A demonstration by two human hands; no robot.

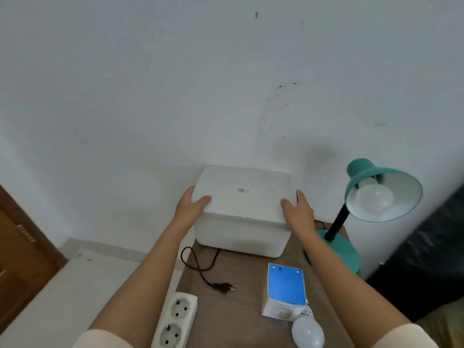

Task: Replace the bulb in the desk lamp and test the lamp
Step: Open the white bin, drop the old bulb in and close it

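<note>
A teal desk lamp stands at the table's right edge with a white bulb in its shade, unlit. Its black cord ends in an unplugged plug lying on the table. A loose white bulb lies near the front edge beside a blue bulb box. A white power strip hangs over the table's left edge. My left hand and my right hand grip the two sides of a white lidded box at the back of the table.
The small brown table stands against a white wall. A brown wooden door is at the left, and a dark bag-like mass fills the right side. Pale floor shows to the left of the table.
</note>
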